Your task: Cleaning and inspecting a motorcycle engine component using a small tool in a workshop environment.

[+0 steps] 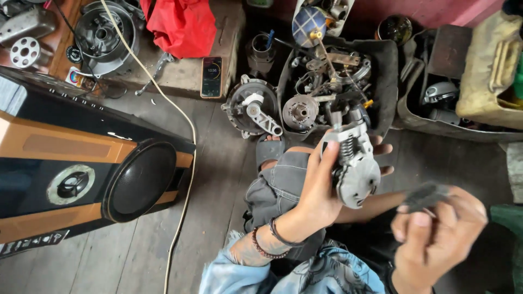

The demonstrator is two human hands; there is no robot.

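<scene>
A grey metal engine part point(355, 166) with a coiled spring at its top is held up in front of the body, above the bent knee in grey trousers point(280, 185). It is gripped by the left hand point(321, 185), whose fingers are closed round its near side while the fingertips show past its far edge. A small dark, worn pad point(427, 195) is pinched between the thumb and fingers of the right hand point(436, 231), which is blurred and kept just to the right of the part, apart from it. Beyond the part, a black tray point(384, 71) filled with metal engine pieces is seen on the wooden floor, with a round housing point(251, 106) beside it. A phone point(211, 76) lies on a low step, and a large black-and-brown speaker point(81, 163) is laid at the left.
</scene>
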